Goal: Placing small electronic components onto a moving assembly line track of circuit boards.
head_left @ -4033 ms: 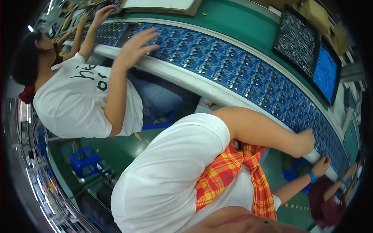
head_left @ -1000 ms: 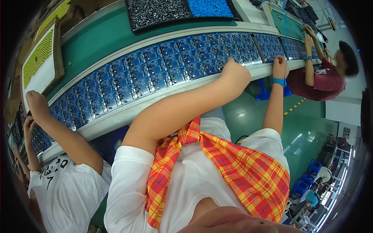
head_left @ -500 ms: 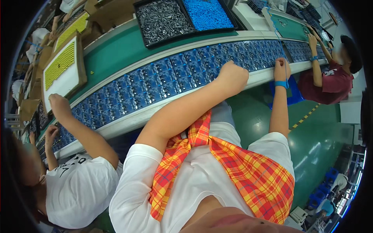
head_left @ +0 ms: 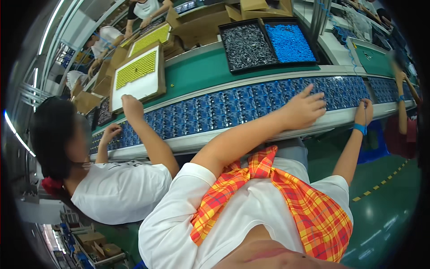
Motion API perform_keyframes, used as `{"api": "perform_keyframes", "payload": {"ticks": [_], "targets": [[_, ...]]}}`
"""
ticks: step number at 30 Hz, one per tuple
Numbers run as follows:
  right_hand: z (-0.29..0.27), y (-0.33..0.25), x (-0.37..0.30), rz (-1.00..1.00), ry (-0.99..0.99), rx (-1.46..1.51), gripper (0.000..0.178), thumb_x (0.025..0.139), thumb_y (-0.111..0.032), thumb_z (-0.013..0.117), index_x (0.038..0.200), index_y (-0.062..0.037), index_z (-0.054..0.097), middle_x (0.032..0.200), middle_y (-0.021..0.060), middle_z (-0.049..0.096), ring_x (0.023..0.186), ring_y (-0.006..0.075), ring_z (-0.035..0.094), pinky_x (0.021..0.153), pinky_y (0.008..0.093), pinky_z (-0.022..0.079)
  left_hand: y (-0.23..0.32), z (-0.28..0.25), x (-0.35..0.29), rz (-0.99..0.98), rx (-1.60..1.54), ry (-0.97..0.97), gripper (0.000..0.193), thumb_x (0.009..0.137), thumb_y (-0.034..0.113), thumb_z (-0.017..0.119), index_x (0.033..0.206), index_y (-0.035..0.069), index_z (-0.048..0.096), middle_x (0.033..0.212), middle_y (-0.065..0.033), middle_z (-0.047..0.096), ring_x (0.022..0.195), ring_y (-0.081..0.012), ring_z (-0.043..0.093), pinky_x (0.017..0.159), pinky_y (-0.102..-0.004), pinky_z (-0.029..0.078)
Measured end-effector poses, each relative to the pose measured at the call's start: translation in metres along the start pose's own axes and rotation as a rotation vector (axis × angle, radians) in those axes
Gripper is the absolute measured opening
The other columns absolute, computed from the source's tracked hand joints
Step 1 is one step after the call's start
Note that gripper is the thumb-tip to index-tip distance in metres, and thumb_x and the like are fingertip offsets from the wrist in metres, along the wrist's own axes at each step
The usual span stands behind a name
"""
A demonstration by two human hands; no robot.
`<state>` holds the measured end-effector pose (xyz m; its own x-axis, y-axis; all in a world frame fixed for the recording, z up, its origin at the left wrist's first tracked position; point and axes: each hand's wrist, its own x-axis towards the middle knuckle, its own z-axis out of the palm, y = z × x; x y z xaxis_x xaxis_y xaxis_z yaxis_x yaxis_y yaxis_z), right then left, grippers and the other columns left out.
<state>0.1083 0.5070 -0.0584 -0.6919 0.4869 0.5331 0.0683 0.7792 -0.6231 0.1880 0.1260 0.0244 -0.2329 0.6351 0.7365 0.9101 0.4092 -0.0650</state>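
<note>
My left hand (head_left: pixel 305 106) is over the long row of blue circuit boards (head_left: pixel 215 107), palm down with its fingers spread and nothing in them. At the near edge of the row, further right, my right hand (head_left: pixel 363 112) has its fingers curled together. Whatever they may hold is too small to make out. A blue wristband (head_left: pixel 359 128) circles my right wrist, and a thin blue cord runs along that hand.
Behind the boards, a black tray (head_left: pixel 229 68) holds dark grey parts and blue parts. Left of it lies a white board with yellow pieces (head_left: pixel 134 74) in a carton. A co-worker (head_left: pixel 121 188) reaches over the line at my left; another works at the far right.
My left hand has gone from closed to open, its fingers now spread above the boards. My right hand stays closed at the line's edge. The view has turned left.
</note>
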Motion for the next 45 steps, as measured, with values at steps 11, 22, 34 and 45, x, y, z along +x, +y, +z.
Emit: {"api": "perform_keyframes", "payload": {"ticks": [11, 22, 34, 45], "targets": [[-0.008, -0.009, -0.006, 0.022, -0.058, -0.034, 0.024, 0.095, -0.024, 0.062, 0.108, -0.0047, 0.069, 0.101, 0.0126, 0.07, 0.095, 0.0285, 0.067, 0.086, 0.0391, 0.051, -0.193, -0.134, -0.124, -0.776, 0.714, -0.106, 0.054, 0.089, 0.023, 0.07, 0.139, 0.017, 0.054, 0.147, -0.0071, 0.05, 0.141, -0.0315, 0.043, 0.116, -0.0667, 0.027], [-0.008, 0.031, 0.002, -0.072, -0.048, 0.0, 0.022, 0.094, -0.019, 0.064, 0.109, -0.0045, 0.07, 0.102, 0.011, 0.072, 0.093, 0.0244, 0.067, 0.085, 0.0372, 0.052, -0.248, -0.134, -0.163, -1.196, 0.85, -0.487, 0.075, 0.091, 0.039, 0.067, 0.157, 0.021, 0.036, 0.168, -0.0037, 0.028, 0.156, -0.0365, 0.021, 0.121, -0.0687, 0.015], [-0.006, 0.055, 0.014, -0.083, -0.09, -0.035, 0.022, 0.095, -0.02, 0.061, 0.106, -0.0043, 0.071, 0.098, 0.0095, 0.072, 0.091, 0.0205, 0.067, 0.086, 0.0339, 0.052, -0.273, -0.134, -0.183, -1.165, 0.835, -0.423, 0.061, 0.092, 0.04, 0.064, 0.148, 0.022, 0.048, 0.149, -0.0052, 0.053, 0.143, -0.0304, 0.044, 0.114, -0.0692, 0.028], [-0.002, 0.06, 0.021, -0.143, -0.075, -0.103, 0.023, 0.094, -0.022, 0.061, 0.104, -0.0052, 0.072, 0.099, 0.0106, 0.073, 0.091, 0.0213, 0.069, 0.087, 0.0341, 0.052, -0.278, -0.144, -0.172, -1.257, 0.78, -0.464, 0.067, 0.087, 0.035, 0.065, 0.149, 0.014, 0.048, 0.148, -0.0118, 0.052, 0.141, -0.031, 0.046, 0.115, -0.0596, 0.033]]}}
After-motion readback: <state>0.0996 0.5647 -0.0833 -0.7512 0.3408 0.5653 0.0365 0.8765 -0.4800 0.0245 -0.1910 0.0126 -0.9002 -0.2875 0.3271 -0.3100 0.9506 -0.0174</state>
